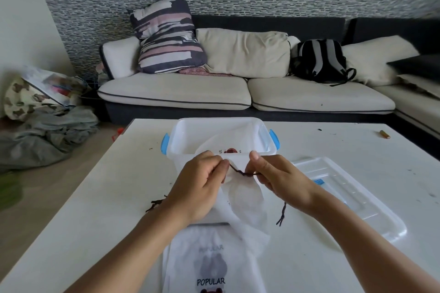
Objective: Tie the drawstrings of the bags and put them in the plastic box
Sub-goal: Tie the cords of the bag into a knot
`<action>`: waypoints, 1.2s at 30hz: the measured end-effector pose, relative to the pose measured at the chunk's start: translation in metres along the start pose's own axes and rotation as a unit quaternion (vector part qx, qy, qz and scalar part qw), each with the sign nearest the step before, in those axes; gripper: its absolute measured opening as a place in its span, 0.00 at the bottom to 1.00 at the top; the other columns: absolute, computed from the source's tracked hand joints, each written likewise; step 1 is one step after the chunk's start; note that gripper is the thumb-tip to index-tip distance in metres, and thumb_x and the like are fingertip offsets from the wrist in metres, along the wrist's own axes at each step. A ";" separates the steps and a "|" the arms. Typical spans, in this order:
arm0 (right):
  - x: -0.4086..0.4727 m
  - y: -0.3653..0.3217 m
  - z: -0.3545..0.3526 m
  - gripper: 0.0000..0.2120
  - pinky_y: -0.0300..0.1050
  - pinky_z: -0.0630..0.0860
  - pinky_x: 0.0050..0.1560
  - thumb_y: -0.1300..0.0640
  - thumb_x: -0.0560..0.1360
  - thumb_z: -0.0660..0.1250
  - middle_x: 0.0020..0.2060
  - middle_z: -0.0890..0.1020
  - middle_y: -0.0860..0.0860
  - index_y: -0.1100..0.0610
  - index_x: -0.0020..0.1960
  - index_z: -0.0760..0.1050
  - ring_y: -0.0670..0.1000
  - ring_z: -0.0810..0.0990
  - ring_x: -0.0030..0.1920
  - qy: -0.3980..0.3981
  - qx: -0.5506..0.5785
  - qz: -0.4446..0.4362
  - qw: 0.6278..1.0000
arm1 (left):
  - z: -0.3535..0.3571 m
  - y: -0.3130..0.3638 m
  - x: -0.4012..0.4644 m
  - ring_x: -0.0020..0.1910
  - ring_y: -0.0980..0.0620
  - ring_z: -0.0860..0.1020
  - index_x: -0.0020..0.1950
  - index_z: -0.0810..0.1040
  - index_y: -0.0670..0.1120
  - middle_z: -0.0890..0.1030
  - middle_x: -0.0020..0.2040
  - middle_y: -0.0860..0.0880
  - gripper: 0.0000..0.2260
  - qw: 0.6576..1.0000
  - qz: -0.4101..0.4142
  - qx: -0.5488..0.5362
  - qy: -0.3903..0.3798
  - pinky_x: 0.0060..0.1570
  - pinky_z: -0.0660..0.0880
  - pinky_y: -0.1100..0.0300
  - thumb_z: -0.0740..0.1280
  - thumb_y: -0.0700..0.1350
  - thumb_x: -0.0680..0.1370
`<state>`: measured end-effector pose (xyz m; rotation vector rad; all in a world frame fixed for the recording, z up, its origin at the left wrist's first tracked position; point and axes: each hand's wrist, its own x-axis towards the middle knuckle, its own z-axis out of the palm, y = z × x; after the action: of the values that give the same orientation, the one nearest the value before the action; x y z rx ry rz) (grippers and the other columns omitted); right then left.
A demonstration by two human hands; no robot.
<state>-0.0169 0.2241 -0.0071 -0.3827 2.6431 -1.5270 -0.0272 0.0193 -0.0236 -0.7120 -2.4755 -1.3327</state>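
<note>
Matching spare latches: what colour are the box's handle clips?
Blue, on the plastic box; head view.

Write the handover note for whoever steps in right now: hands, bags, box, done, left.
Left hand: pinches one end of the dark drawstring of the white bag held above the table.
Right hand: pinches the other side of the same drawstring; a loose end hangs below.
Plastic box: open on the table, just behind the hands; one bag appears to lie inside.
Lid: flat on the table, right of the box.
Another bag, printed POPULAR, lies nearest the person.
Done: seemingly one bag boxed.
Left: finish this knot, box the bag, then handle the near one.
</note>
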 end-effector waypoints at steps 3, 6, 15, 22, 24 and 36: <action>0.001 -0.001 0.004 0.23 0.35 0.59 0.30 0.47 0.82 0.64 0.26 0.62 0.42 0.61 0.34 0.67 0.44 0.60 0.28 0.008 -0.063 -0.023 0.998 | 0.001 -0.004 0.001 0.43 0.55 0.71 0.36 0.68 0.47 0.69 0.41 0.55 0.16 1.000 0.026 0.016 0.009 0.44 0.65 0.67 0.56 0.50 0.82; 0.002 0.001 0.008 0.22 0.39 0.59 0.31 0.52 0.81 0.66 0.27 0.62 0.45 0.57 0.32 0.63 0.46 0.59 0.30 -0.013 -0.070 -0.015 0.997 | 0.002 0.002 0.001 0.51 0.55 0.74 0.36 0.71 0.53 0.74 0.46 0.57 0.13 0.999 0.019 -0.041 0.016 0.51 0.67 0.67 0.59 0.48 0.81; -0.001 -0.005 0.014 0.19 0.35 0.60 0.30 0.51 0.80 0.67 0.28 0.65 0.46 0.62 0.37 0.71 0.45 0.61 0.29 -0.035 -0.009 -0.007 0.999 | -0.006 0.014 0.005 0.53 0.51 0.83 0.38 0.86 0.49 0.87 0.48 0.46 0.18 0.932 -0.179 -0.313 -0.029 0.60 0.73 0.53 0.61 0.43 0.83; -0.003 -0.007 -0.011 0.22 0.40 0.51 0.28 0.56 0.82 0.64 0.30 0.57 0.49 0.53 0.33 0.58 0.48 0.53 0.29 -0.030 0.138 0.091 0.986 | -0.013 0.013 0.004 0.43 0.49 0.78 0.41 0.86 0.48 0.83 0.40 0.47 0.13 0.926 -0.179 -0.332 -0.031 0.52 0.70 0.50 0.66 0.53 0.77; -0.004 -0.009 -0.014 0.21 0.39 0.51 0.27 0.57 0.83 0.62 0.31 0.57 0.50 0.52 0.33 0.58 0.48 0.53 0.29 -0.011 0.183 0.089 0.979 | -0.014 0.014 0.004 0.41 0.49 0.76 0.41 0.87 0.46 0.82 0.38 0.47 0.14 0.925 -0.175 -0.336 -0.029 0.50 0.70 0.52 0.68 0.56 0.73; -0.006 -0.017 0.006 0.05 0.26 0.65 0.33 0.62 0.76 0.74 0.24 0.71 0.60 0.54 0.47 0.87 0.53 0.56 0.28 0.060 0.028 -0.121 0.990 | -0.002 0.009 0.002 0.43 0.47 0.77 0.40 0.83 0.44 0.81 0.43 0.35 0.20 0.967 -0.108 -0.216 -0.084 0.54 0.72 0.49 0.64 0.57 0.81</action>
<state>-0.0071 0.2119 0.0040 -0.6495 2.7197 -1.7389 -0.0244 0.0222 -0.0151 -0.6787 -2.4686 -2.0088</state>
